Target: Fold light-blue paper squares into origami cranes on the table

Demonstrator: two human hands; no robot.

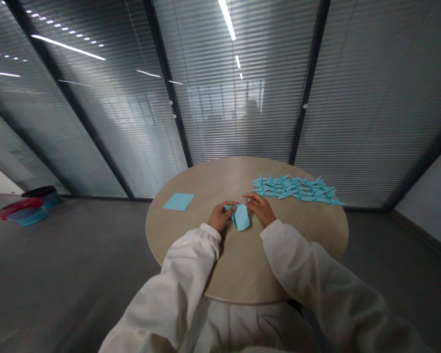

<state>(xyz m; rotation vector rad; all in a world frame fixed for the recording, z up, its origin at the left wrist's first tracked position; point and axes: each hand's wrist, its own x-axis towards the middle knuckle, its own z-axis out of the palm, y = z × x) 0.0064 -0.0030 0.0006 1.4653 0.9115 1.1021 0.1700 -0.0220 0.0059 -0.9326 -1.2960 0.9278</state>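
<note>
A partly folded light-blue paper piece (240, 216) lies on the round wooden table (242, 264) between my hands. My left hand (220, 215) pinches its left edge with curled fingers. My right hand (259, 208) presses and grips its right top edge, fingers bent over the paper. Both arms wear white sleeves. A flat stack of blue square paper (178, 201) lies to the left of my left hand. Several finished blue paper cranes (296, 189) are laid in rows at the table's far right.
Glass walls with closed blinds (242, 98) stand behind the table. On the grey floor at far left sit a red basket and a blue basket (27, 208). The table's front edge is close to my lap.
</note>
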